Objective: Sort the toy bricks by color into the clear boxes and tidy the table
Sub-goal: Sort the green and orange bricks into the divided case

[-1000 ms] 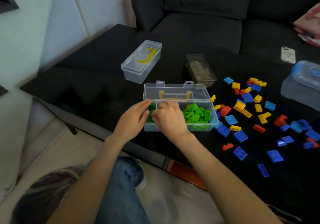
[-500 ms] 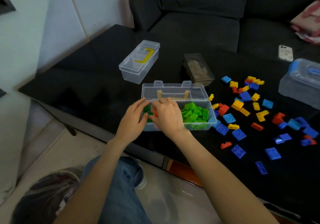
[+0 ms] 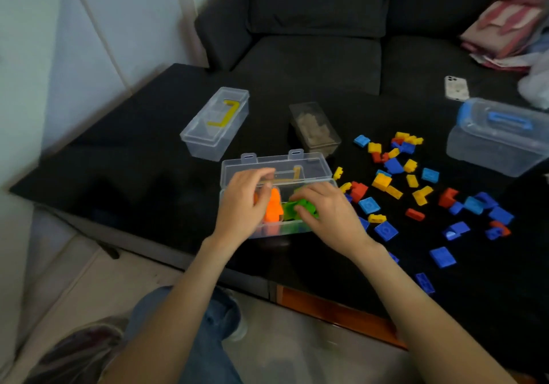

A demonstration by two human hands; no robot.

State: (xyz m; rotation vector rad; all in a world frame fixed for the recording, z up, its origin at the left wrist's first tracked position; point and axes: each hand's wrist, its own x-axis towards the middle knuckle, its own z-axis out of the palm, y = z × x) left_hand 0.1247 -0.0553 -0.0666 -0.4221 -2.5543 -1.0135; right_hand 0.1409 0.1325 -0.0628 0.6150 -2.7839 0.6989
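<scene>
An open clear box stands near the black table's front edge, its lid tipped back. My left hand reaches into the box's left part and grips an orange brick cluster. My right hand lies over the box's right part, fingers curled round the green bricks. Loose blue bricks, yellow bricks and red bricks are scattered on the table to the right of the box.
A shut clear box with a yellow handle stands at the back left. A smoky box with tan pieces sits behind the open box. A blue-handled box and a phone are at the far right. A dark sofa borders the table.
Both hands have spread apart inside the box. An orange brick cluster now shows in my left hand, and my right hand has shifted right over the green bricks.
</scene>
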